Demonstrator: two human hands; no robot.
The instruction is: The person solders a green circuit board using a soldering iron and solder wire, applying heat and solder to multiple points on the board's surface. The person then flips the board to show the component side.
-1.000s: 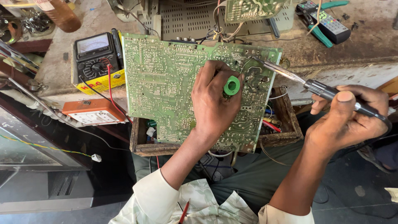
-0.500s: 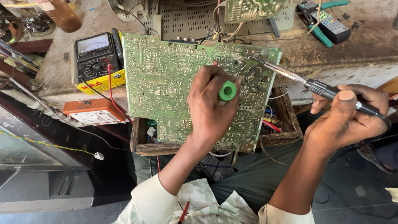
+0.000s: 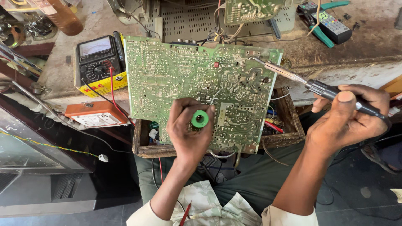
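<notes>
Two tools meet over one circuit board [image 3: 184, 79], lying solder-side up across a wooden tray [image 3: 289, 134] on your lap; your right hand [image 3: 347, 121] is wrapped tight round a soldering iron [image 3: 318, 87], long axis running up-left, tip touching the board's upper right corner; your left hand [image 3: 188, 129], nearer the board's middle, rests on it, fingers curled round a green round-ended tool [image 3: 199, 119]; a meter [image 3: 97, 60] sits left.
</notes>
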